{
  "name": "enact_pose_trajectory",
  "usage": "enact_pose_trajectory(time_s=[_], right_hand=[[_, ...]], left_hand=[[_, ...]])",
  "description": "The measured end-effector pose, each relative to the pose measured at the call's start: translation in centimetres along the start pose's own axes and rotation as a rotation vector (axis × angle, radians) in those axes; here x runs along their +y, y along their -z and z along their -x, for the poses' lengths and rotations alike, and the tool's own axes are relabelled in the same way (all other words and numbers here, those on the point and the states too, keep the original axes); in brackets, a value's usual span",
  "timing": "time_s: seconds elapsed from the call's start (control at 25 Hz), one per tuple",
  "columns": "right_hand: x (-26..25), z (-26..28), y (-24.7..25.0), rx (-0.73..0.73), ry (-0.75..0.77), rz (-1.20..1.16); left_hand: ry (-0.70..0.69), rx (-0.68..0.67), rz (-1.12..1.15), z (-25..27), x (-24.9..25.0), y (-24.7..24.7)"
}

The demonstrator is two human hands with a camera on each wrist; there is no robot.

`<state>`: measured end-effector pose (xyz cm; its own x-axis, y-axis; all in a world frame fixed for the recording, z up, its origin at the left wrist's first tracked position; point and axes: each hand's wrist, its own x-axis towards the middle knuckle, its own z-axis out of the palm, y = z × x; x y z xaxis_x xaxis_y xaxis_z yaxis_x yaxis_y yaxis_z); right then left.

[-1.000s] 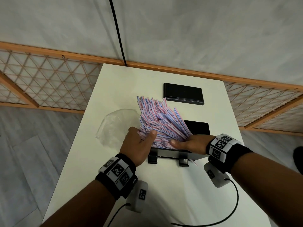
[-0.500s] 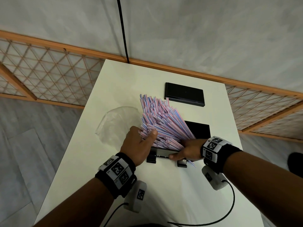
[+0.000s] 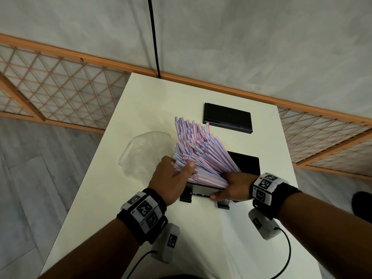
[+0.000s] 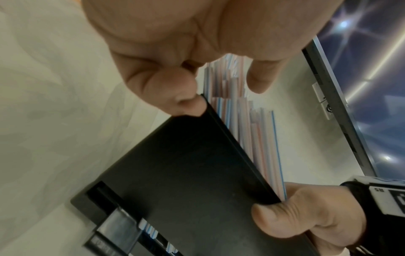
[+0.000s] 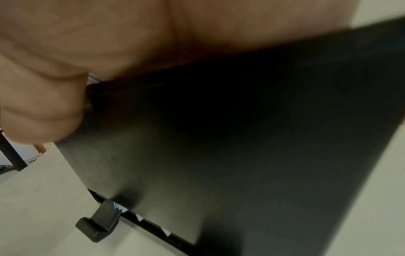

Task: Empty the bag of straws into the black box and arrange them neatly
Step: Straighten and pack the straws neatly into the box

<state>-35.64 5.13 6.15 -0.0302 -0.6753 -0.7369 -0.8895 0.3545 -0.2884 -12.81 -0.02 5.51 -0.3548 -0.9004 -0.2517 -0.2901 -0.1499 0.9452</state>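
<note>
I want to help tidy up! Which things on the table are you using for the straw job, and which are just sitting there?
For the job:
straws
black box
left hand
right hand
empty plastic bag

Just lying about:
flat black lid
table

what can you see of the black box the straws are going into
The black box is a matte, plastic-looking open-topped dispenser on the white table, with two small feet and a low front slot showing straw ends. Striped straws fan out of its top. The left hand touches its left corner; the right hand grips its right front edge.
</note>
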Motion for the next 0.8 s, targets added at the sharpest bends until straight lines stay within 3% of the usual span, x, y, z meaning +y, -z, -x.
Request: enact_pose_trajectory(time_s=[0.16, 0.48, 0.8], right_hand=[[0.2, -0.7, -0.2, -0.052, -0.044, 0.07], [0.3, -0.6, -0.5, -0.087, -0.023, 0.022], [-0.7, 0.3, 0.5, 0.038, 0.054, 0.074]], left_hand=[[0.032, 0.003, -0.035, -0.4, -0.9, 0.0], [-0.084, 0.013, -0.119, -0.3, -0.3, -0.1], [-0.003, 0.099, -0.148, 1.0, 2.1, 0.3]])
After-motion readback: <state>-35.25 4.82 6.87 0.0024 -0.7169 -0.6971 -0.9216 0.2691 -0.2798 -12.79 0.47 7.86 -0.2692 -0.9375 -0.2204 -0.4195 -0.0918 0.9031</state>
